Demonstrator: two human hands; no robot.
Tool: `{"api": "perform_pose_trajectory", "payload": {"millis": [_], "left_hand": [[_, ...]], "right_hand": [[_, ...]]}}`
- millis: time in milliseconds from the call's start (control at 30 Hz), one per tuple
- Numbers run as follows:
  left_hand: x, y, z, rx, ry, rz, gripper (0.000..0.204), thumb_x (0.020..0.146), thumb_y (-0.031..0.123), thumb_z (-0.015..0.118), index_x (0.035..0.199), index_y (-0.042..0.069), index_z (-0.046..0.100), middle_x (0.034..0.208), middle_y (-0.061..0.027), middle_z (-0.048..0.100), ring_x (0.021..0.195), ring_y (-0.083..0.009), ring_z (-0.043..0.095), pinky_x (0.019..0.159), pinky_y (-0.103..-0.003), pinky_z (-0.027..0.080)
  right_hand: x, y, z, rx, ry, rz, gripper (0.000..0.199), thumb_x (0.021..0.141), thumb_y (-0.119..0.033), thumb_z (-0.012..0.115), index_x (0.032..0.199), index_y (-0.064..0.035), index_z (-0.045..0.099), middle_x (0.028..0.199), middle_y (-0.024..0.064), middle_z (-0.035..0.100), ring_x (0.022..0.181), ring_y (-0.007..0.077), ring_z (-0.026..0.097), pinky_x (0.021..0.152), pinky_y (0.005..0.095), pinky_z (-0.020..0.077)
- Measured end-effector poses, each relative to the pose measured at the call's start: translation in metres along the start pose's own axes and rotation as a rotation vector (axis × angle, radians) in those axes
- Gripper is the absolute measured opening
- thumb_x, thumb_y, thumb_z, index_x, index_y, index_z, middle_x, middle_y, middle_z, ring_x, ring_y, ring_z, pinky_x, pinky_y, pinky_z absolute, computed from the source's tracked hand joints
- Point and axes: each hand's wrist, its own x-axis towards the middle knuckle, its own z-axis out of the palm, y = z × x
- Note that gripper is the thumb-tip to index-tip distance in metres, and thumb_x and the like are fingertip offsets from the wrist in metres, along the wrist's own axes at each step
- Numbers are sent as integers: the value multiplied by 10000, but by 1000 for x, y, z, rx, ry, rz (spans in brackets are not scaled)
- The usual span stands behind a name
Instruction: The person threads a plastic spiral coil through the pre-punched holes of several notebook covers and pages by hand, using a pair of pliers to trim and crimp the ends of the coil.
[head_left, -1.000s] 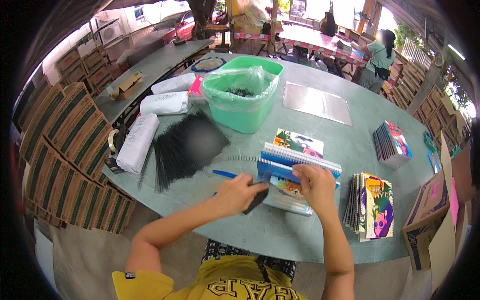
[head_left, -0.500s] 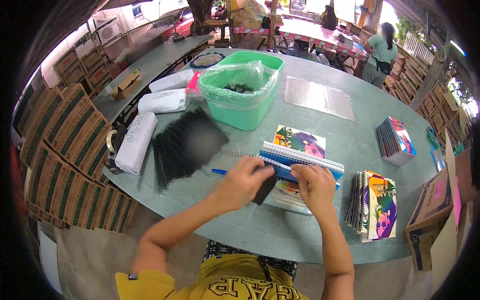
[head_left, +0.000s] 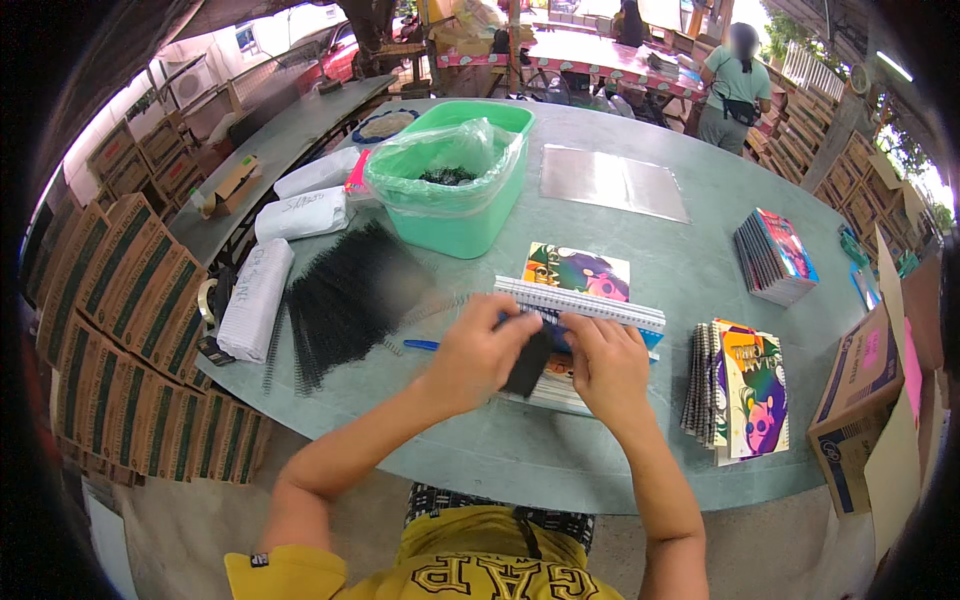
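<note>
My left hand (head_left: 472, 350) is closed, its fingers pinched at the left end of a blue-covered notebook (head_left: 640, 338). A dark, flat black piece (head_left: 528, 366) hangs at those fingers; its kind is unclear. My right hand (head_left: 608, 358) is closed on the notebook's near edge, thumb and fingertips close to the left hand. White punched edges of stacked pages (head_left: 585, 300) show just behind. Beyond them lies a notebook with a colourful cover (head_left: 590, 268), and more page stacks (head_left: 560, 392) sit under my hands. A blue pen (head_left: 421, 345) lies beside my left wrist.
Black spiral coils (head_left: 350, 305) are heaped at left, near white wrapped rolls (head_left: 256, 300). Behind stands a green bin (head_left: 455, 215) with a plastic liner. Bound notebooks (head_left: 750, 395) and another stack (head_left: 778, 255) stand at right, beside a cardboard box (head_left: 855, 415). A person (head_left: 733, 95) stands far off.
The view has shifted slightly, so the tabletop things appear further left. My hands have come closer together on the notebook, and the black piece now hangs between them.
</note>
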Motion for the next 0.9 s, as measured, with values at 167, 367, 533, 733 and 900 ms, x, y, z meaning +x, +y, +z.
{"api": "perform_pose_trajectory", "payload": {"millis": [167, 367, 533, 733, 900], "left_hand": [[25, 14, -22, 62, 280, -99, 262, 692, -26, 681, 930, 82, 667, 955, -86, 547, 850, -231, 556, 747, -339, 479], [13, 10, 4, -102, -33, -73, 255, 720, -13, 672, 957, 80, 656, 907, -101, 552, 849, -241, 569, 733, -345, 479], [8, 11, 12, -56, 8, -80, 237, 729, -24, 656, 951, 59, 651, 902, -97, 571, 817, -257, 579, 714, -353, 479], [29, 21, 0, -80, 291, -110, 228, 731, -3, 661, 947, 68, 643, 864, -93, 536, 785, -268, 574, 721, -360, 473], [7, 18, 20, -185, -204, -11, 223, 732, 18, 669, 947, 76, 656, 887, -102, 538, 766, -257, 556, 722, -364, 471]], "right_hand": [[-9, 25, -38, 171, -94, 198, 95, 752, -111, 677, 842, -84, 659, 782, 72, 646, 693, 215, 608, 631, 323, 455], [-36, 59, -29, 971, -4, 669, 157, 805, -115, 702, 899, 6, 671, 834, 27, 653, 718, 74, 557, 628, 231, 448], [-44, 53, -11, 1135, 60, 742, 185, 820, -145, 694, 919, 8, 668, 863, 48, 660, 787, 77, 558, 704, 212, 427], [-46, 51, -16, 1103, 74, 747, 211, 831, -164, 688, 951, 8, 669, 873, 44, 654, 776, 78, 551, 699, 214, 425], [-49, 53, -14, 1065, 45, 735, 217, 833, -179, 687, 950, 3, 675, 865, 49, 659, 768, 77, 547, 684, 218, 426]]}}
